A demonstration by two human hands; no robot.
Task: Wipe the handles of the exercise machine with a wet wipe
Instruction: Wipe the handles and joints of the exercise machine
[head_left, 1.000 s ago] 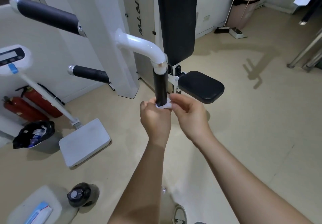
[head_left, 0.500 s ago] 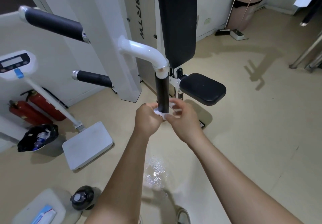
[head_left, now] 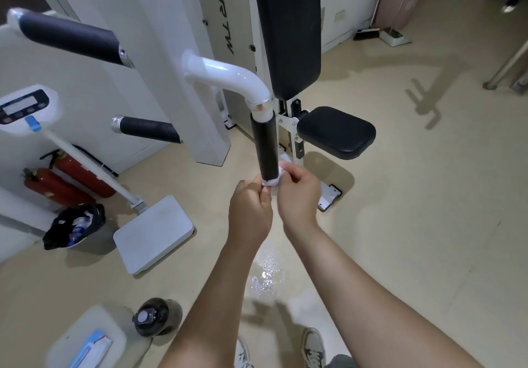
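Note:
A black foam handle (head_left: 265, 144) hangs down from the white curved arm (head_left: 228, 74) of the exercise machine. A white wet wipe (head_left: 272, 181) is wrapped round the handle's lower end. My left hand (head_left: 250, 209) pinches the wipe from the left just under the handle's tip. My right hand (head_left: 298, 193) pinches the wipe from the right, with fingers curled over it. Two more black handles (head_left: 68, 37) (head_left: 147, 129) stick out at the left.
The black seat (head_left: 337, 131) and backrest (head_left: 287, 30) stand behind the handle. A white scale (head_left: 153, 231), a bin with a black bag (head_left: 73, 226) and red extinguishers (head_left: 61, 186) are at left. A dark bottle (head_left: 157, 316) and a wipe pack (head_left: 91, 350) lie near my feet.
Both hands with the wipe have stayed at the handle's lower end, shifting slightly around its tip. The view has moved a little closer and tilted.

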